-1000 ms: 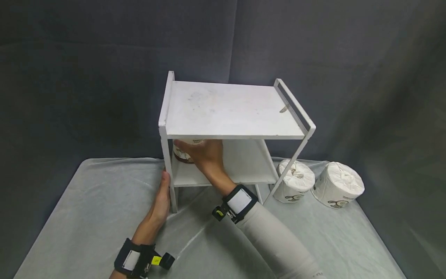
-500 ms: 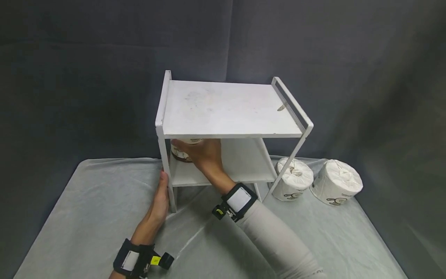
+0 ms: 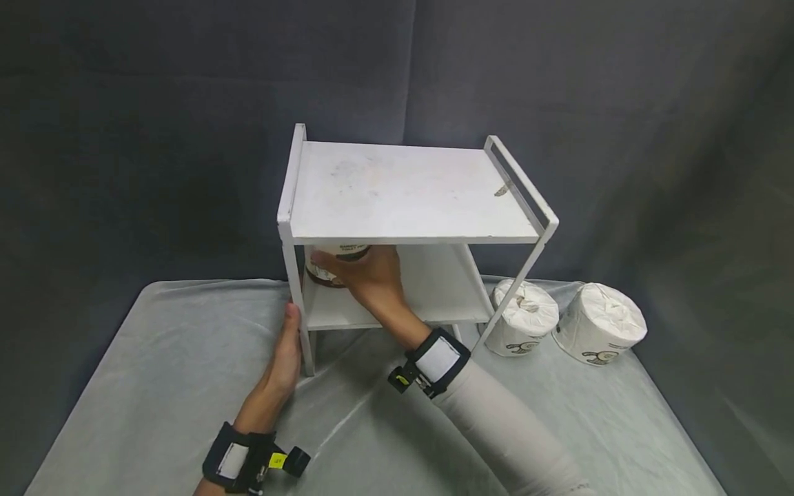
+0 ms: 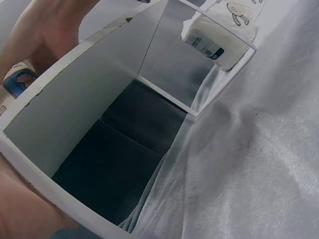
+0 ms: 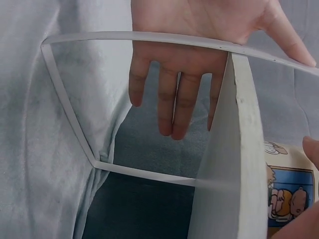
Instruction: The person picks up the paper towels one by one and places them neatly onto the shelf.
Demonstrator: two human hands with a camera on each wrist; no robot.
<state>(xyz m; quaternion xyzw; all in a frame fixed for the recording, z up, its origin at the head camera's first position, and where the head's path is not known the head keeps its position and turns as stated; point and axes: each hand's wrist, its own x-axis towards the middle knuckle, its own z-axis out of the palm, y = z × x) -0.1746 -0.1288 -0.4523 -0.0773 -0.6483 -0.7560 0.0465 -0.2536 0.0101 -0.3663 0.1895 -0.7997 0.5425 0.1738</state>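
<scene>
A toilet roll in a printed wrapper (image 3: 322, 277) stands at the left end of the lower board of a white two-tier shelf (image 3: 403, 196). My right hand (image 3: 376, 279) reaches under the top board and grips it, thumb on the near side; the far fingers are hidden. Cartoon figures on a blue panel show on the wrapper (image 5: 289, 199) in the right wrist view. My left hand (image 3: 283, 365) rests against the shelf's front left leg. In the right wrist view the fingers of that left hand (image 5: 184, 20) extend straight behind the leg, with its thumb apart.
Two white-wrapped toilet rolls, one nearer (image 3: 524, 324) and one farther right (image 3: 602, 327), stand beside the shelf's right legs. A grey cloth (image 3: 174, 386) covers the table. Dark curtain (image 3: 186, 138) hangs behind. The top board sits closely over my right hand.
My right wrist has shifted slightly to the right, and a little more of the held toilet roll's lettering shows under the top board. My left hand stays against the leg.
</scene>
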